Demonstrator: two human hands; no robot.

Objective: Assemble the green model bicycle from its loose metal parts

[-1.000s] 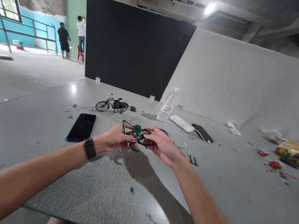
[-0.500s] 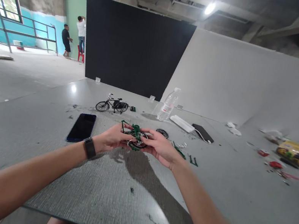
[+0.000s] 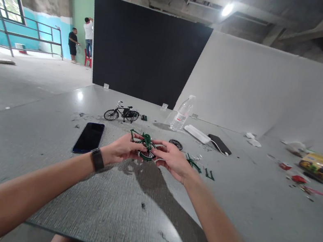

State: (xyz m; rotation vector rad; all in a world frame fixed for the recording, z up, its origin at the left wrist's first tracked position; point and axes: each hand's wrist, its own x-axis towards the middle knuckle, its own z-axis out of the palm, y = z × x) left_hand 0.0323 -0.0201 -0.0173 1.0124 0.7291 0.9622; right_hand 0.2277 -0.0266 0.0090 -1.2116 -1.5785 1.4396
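Both hands meet over the grey table (image 3: 120,214) around a small green model bicycle (image 3: 145,139). My left hand (image 3: 120,150), with a dark watch on its wrist, pinches the green frame from the left. My right hand (image 3: 173,159) closes its fingers on the bicycle's wheel end from the right. A loose black wheel (image 3: 175,144) lies on the table just behind my right hand. Small green parts (image 3: 194,163) lie to the right of it.
A finished black model bicycle (image 3: 121,112) stands farther back, a dark phone (image 3: 89,137) lies left, a water bottle (image 3: 182,113), a white power strip (image 3: 197,133) and a black device (image 3: 219,144) behind. Packaging and red bits (image 3: 319,165) sit far right. Two people (image 3: 80,38) stand by the far wall.
My hands have drawn slightly closer together on the green bicycle, and its wheel is more covered by my right fingers. The loose black wheel behind is uncovered.
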